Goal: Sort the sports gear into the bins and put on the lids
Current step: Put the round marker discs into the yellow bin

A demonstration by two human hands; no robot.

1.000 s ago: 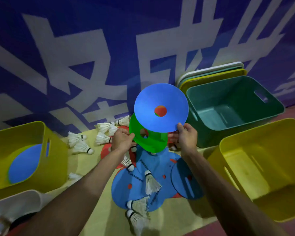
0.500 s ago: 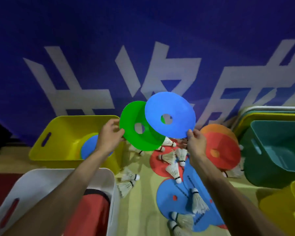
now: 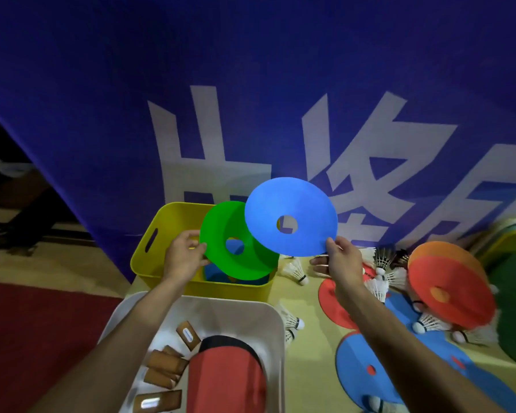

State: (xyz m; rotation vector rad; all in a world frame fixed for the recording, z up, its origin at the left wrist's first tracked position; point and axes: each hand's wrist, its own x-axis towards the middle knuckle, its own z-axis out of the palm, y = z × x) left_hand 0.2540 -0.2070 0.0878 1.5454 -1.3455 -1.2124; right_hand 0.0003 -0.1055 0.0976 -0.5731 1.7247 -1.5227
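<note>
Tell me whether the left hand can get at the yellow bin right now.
Likely yes: the left hand, gripping the green disc, hovers right over the yellow bin, whose top is open.

A green disc (image 3: 239, 242) and a blue disc (image 3: 291, 217) hung above a yellow bin (image 3: 173, 222); behind, the banner (image 3: 251, 84) was blue with white lettering.

Dim room, blue backdrop
A blue banner (image 3: 72, 114) with large white characters (image 3: 209, 162) fills the back; red carpet (image 3: 36, 329) borders a yellowish surface (image 3: 313, 347).
</note>
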